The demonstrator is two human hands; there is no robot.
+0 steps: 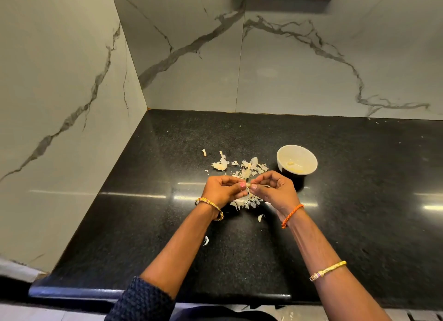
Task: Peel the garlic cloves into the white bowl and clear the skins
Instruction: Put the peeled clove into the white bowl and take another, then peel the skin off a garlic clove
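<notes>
Above the papery skins (248, 168), both hands' fingers (257, 182) pinch one small pale garlic clove (248, 184).

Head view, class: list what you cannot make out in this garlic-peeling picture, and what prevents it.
- Garlic clove: mostly hidden by the fingertips of the left hand and right hand.
- White bowl contents: too small and pale to count.
- Skins: the near part of the pile is hidden under both hands.

Two hands: left (221, 189), right (272, 188). One white bowl (297, 159) at two o'clock. One skin pile (242, 169) at twelve. Three bangles (209, 208). One orange thread (291, 215).
</notes>
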